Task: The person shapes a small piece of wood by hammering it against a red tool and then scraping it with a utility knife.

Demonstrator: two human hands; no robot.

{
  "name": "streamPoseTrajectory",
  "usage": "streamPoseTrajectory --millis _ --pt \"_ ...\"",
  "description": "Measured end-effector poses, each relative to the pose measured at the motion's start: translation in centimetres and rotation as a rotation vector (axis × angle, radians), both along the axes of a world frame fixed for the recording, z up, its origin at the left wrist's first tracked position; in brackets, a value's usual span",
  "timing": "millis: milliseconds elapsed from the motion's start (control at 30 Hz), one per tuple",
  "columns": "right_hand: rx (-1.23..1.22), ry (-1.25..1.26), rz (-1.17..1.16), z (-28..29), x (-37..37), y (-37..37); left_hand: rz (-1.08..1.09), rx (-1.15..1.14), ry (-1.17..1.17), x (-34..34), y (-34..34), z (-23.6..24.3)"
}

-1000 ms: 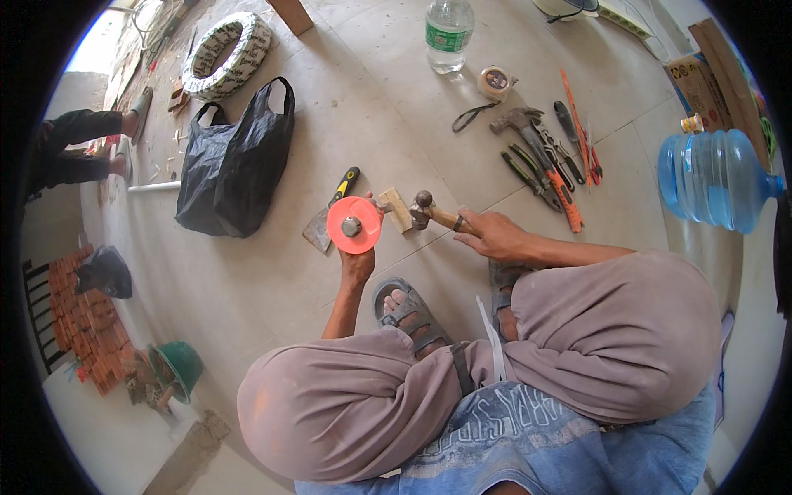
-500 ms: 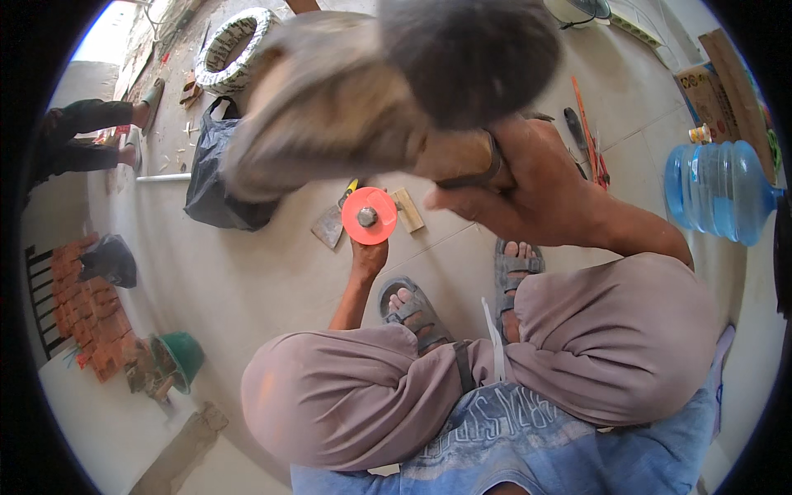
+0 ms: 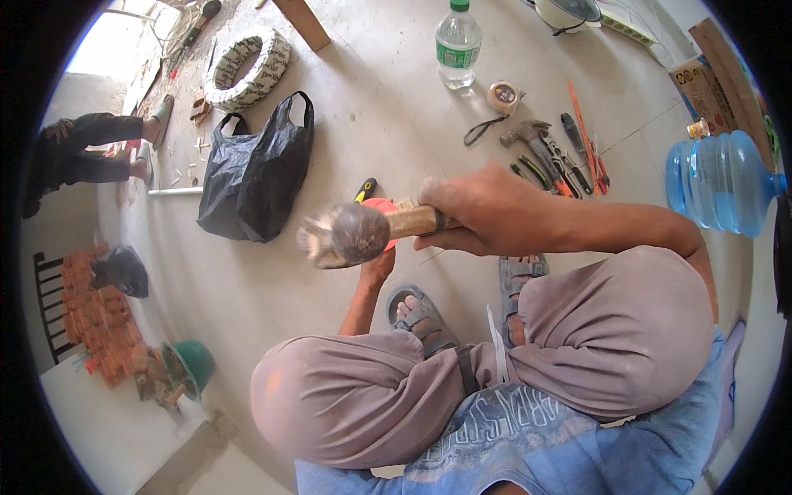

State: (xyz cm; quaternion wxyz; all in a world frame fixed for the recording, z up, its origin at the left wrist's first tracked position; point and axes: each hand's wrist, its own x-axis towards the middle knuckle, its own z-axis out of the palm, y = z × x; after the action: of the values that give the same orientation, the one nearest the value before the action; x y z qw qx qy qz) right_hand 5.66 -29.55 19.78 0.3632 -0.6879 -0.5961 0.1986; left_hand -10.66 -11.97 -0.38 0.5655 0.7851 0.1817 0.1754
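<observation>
My right hand (image 3: 491, 210) is closed round the wooden handle of a heavy hammer (image 3: 359, 234). Its worn metal head hangs over a chisel with a round orange-red hand guard (image 3: 381, 204). Below that guard my left hand (image 3: 380, 268) is wrapped round the chisel, whose shaft and tip are hidden. Whether hammer and chisel touch, I cannot tell. Just beyond lies a tool with a yellow and black handle (image 3: 366, 190); its blade is covered. A small piece of wood (image 3: 404, 204) peeks out behind the hammer handle.
Ahead on the tiles are a black plastic bag (image 3: 256, 177), a wrapped coil (image 3: 247, 70), a water bottle (image 3: 458, 49) and a tape measure (image 3: 503, 97). A claw hammer (image 3: 536, 144) lies among hand tools. Right stands a big blue water jug (image 3: 718, 183); another person's legs (image 3: 103, 148) show left.
The hammer has come down from high up near the camera to over the chisel's guard, uncovering the bottle, tape measure and claw hammer. My left hand keeps its hold on the chisel.
</observation>
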Motion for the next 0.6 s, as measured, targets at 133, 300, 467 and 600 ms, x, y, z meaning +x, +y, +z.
streamPoseTrajectory --millis 133,300,467,600 --pt "-0.319 -0.12 0.082 -4.8 1.5 0.7 0.016 0.026 0.021 0.4 0.6 0.5" --pt "-0.121 -0.029 -0.075 -10.5 -1.1 0.7 0.086 0.068 0.024 -4.6 2.8 0.5" --pt "-0.363 -0.007 -0.291 -17.8 -0.1 -3.0 -0.002 0.016 -0.032 -2.7 -0.8 -0.3" --pt "-0.359 -0.108 -0.283 -20.4 -0.9 -2.0 -0.033 0.011 -0.036 -3.7 -1.9 -0.6"
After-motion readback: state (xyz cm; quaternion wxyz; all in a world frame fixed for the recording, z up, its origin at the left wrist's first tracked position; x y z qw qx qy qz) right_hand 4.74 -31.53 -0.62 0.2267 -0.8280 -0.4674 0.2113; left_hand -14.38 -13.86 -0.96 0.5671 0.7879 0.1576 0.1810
